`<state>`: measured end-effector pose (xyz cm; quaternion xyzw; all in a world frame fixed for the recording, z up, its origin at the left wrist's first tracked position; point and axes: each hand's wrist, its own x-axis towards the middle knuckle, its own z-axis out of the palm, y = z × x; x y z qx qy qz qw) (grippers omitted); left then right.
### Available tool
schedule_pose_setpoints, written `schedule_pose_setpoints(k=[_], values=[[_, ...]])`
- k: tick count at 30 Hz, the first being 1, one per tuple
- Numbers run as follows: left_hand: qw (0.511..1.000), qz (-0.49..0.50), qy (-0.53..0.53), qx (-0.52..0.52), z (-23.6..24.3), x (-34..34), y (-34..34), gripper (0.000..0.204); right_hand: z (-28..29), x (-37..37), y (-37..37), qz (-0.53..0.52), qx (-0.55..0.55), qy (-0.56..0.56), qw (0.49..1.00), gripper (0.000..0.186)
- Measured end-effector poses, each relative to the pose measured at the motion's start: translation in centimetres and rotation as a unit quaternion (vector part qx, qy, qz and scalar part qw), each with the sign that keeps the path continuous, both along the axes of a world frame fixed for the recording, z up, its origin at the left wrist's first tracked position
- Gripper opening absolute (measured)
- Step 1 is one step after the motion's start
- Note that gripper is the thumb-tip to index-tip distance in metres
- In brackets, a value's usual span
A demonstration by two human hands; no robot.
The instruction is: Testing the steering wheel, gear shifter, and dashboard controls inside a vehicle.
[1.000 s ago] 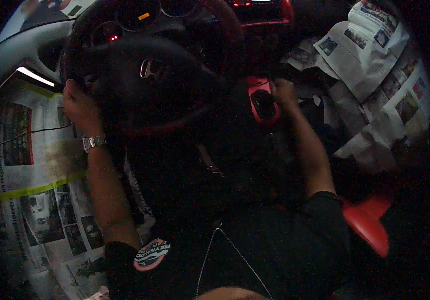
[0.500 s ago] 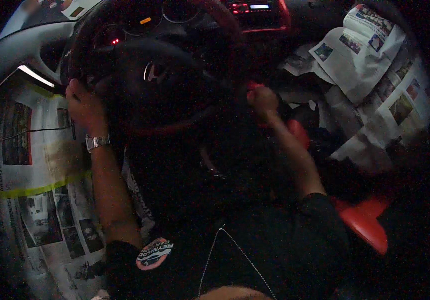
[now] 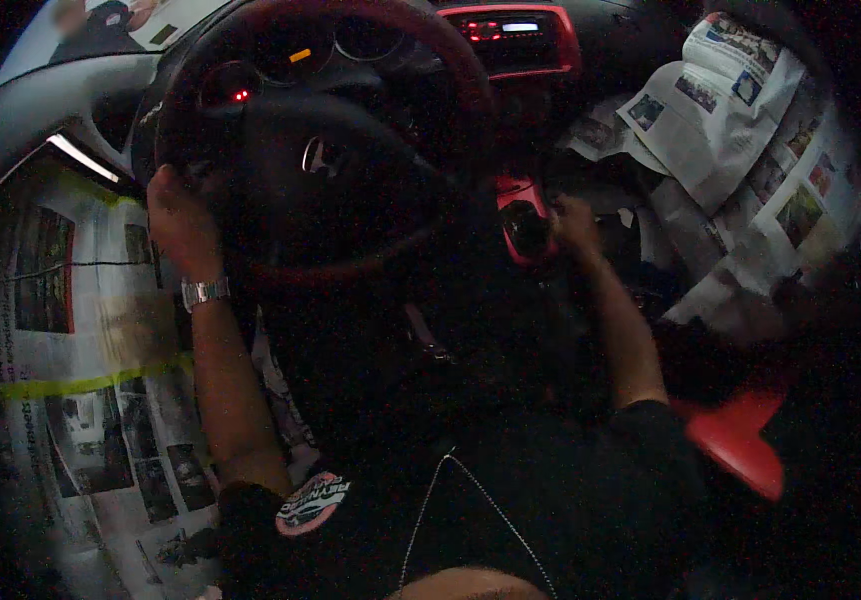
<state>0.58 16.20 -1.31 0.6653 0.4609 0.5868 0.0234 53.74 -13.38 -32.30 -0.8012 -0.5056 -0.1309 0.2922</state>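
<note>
My left hand (image 3: 185, 222) grips the dark steering wheel (image 3: 478, 90) at the left of its rim, below a metal watch on my wrist. Right of the wheel, the red-trimmed gear shifter panel (image 3: 508, 190) shows on the centre console, with a dark boot or knob (image 3: 526, 228) in it. Just beyond the right edge of that panel is my right hand (image 3: 578, 226), off the middle of the panel. Its fingers look bent, but the dark and blur hide whether they hold anything.
Newspaper sheets (image 3: 721, 130) cover the passenger side. More newspaper (image 3: 101, 420), held with yellow tape (image 3: 91, 382), lines the door. A lit car radio (image 3: 511, 30) sits in the dashboard. A red seat part (image 3: 741, 450) is right of me. A person (image 3: 101, 30) shows beyond the windscreen.
My right hand has moved right, off the shifter panel, which is now uncovered. My left hand stays on the wheel. The view has shifted slightly, and a person shows at the upper left.
</note>
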Motion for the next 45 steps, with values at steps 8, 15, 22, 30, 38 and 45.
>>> schedule_pose_setpoints(k=[8, 15, 22, 30, 38, 45], values=[[0.998, 0.054, 0.012, 0.011, 0.4, 0.3, -0.5, 0.057, 4.3, -4.8, -2.6, -0.009, -0.143, 0.146, 0.979, 0.048], [1.000, 0.018, -0.006, 0.024, 2.5, 1.2, -2.5, 0.058, 18.3, -14.8, 2.6, 0.139, 0.173, 0.205, 0.953, 0.062], [0.994, -0.078, 0.071, -0.019, 8.7, 3.0, -2.3, 0.055, 25.7, -17.7, 12.2, 0.183, 0.298, 0.345, 0.871, 0.051], [0.888, -0.142, 0.391, 0.194, 13.5, 20.2, -4.1, 0.043, 14.4, -27.7, 6.6, 0.291, -0.113, 0.414, 0.855, 0.053], [0.723, -0.259, 0.478, 0.426, -6.1, 28.6, -12.1, 0.021, 38.4, -26.4, 4.2, 0.512, 0.003, 0.332, 0.792, 0.031], [0.659, -0.323, 0.478, 0.483, -14.7, 16.3, -12.5, 0.053, 40.8, -22.1, 15.4, 0.234, 0.306, -0.017, 0.923, 0.035]])
